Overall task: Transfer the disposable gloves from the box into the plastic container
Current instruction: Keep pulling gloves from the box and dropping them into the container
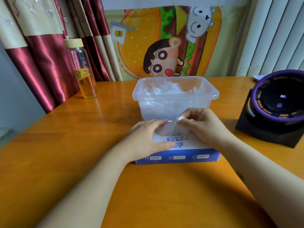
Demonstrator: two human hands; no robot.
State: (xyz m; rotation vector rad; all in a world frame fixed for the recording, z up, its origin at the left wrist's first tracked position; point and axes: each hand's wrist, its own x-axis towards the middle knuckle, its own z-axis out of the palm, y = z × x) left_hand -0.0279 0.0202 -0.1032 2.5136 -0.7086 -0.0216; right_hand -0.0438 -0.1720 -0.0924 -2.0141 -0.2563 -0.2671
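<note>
The right hand (200, 124) was closed in a pinch: thumb and forefinger met on the crumpled top of a clear disposable glove (167, 129), with the other fingers curled behind them. The glove rose out of the opening in the top of the box (181, 155), its lower part still inside. The left hand (148, 137) arched over the left end of the same box, with its thumb lying along the printed white top and its bent fingers reaching over to the far side, just beside the glove. Whether those fingertips touched the glove could not be told. Both forearms came in from the near edge, and the two hands sat close together over the box.

The box, blue on its sides and white on top, lay flat on the orange wooden surface (82, 129). Right behind it, touching or nearly so, stood the translucent plastic container (210, 92), lidless. More crumpled clear gloves (164, 91) were piled loosely inside and reached close to its rim.

Well to the left stood a glass bottle (83, 76) with a pale lid and amber liquid in its lower part. To the right sat a black device (278, 104) with a round purple-ringed face. A red and cream curtain (46, 55) hung at the back left, and a cartoon burger cloth (148, 38) hung behind the container.
</note>
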